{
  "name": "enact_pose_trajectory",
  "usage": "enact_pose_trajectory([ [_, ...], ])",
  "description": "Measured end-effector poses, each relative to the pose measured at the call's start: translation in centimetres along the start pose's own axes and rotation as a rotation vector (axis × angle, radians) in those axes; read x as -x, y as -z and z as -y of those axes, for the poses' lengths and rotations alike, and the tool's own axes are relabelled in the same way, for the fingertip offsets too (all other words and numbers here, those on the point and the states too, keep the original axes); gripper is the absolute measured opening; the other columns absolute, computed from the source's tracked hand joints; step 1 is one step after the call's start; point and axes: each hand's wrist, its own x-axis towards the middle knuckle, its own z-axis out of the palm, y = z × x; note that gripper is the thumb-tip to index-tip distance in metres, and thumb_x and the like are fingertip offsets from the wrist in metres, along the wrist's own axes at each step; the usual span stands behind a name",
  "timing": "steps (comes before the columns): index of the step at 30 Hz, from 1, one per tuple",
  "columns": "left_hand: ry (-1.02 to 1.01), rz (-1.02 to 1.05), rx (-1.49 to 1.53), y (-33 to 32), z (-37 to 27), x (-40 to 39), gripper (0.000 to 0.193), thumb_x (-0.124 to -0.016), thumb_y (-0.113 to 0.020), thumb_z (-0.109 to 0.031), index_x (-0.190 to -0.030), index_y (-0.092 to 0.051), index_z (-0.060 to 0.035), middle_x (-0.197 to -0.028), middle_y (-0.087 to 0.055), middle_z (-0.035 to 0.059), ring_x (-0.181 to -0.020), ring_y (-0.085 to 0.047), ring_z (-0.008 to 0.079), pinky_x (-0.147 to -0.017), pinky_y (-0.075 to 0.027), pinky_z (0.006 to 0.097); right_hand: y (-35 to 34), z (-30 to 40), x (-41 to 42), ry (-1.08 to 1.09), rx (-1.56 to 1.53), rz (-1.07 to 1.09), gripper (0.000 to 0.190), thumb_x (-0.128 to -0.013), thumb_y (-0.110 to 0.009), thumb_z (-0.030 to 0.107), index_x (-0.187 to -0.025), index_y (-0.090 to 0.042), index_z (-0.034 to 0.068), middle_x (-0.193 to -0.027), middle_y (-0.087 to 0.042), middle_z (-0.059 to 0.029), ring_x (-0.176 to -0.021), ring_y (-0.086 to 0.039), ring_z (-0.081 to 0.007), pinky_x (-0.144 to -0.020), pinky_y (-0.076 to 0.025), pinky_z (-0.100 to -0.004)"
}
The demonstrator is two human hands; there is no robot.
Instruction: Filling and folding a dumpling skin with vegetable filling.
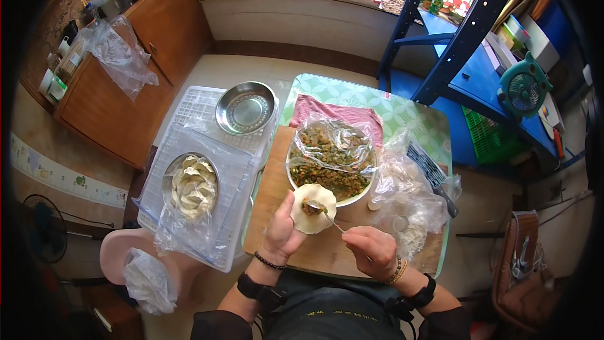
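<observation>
A round dough wrapper [302,222] lies across the fingers of my left hand [281,231], near the front rim of the filling bowl. My right hand [372,251] grips the handle of a metal spoon [336,225]. The spoon's bowl presses on a small heap of filling [309,208] in the middle of the wrapper. Just beyond my hands, a white bowl [351,202] holds chopped meat-and-vegetable filling [325,179]. Clear plastic film [337,144] covers the far part of that filling. Under the bowl is a wooden board [271,184].
Right of the bowl, a cleaver [427,165] lies beside plastic bags [394,174] and white flour [415,236]. A pink cloth [330,108] sits behind the bowl. To the left, a metal bowl of dough pieces [193,189] and a metal basin [246,108] stand on a plastic rack [188,104].
</observation>
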Motion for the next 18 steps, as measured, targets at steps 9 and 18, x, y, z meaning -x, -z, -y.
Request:
enact_pose_trajectory([
  [9, 0.013, -0.016, -0.004, 0.7, 0.1, 0.0, 0.06, -0.105, -0.023, -0.045, -0.142, -0.037, 0.0006, -0.14, -0.048, 0.0192, -0.129, -0.048, 0.0344, -0.11, -0.038, 0.0498, 0.2, 0.8, -0.3, -0.033, -0.051, 0.002, 0.028, -0.077, -0.071, -0.004, -0.103, -0.066, 0.003, -0.088, -0.068, -0.0123, -0.078, -0.068, -0.0285, -0.062, -0.056, -0.035],
  [18, 0.021, 0.013, 0.02, 0.5, 0.0, 0.2, 0.058, -0.106, -0.024, -0.044, -0.142, -0.038, 0.0, -0.14, -0.048, 0.0183, -0.129, -0.048, 0.032, -0.11, -0.039, 0.0482, 0.6, 1.7, -0.9, -0.041, -0.086, 0.004, 0.027, -0.076, -0.071, -0.007, -0.101, -0.066, 0.002, -0.086, -0.068, -0.0129, -0.076, -0.069, -0.0288, -0.064, -0.056, -0.0338],
])
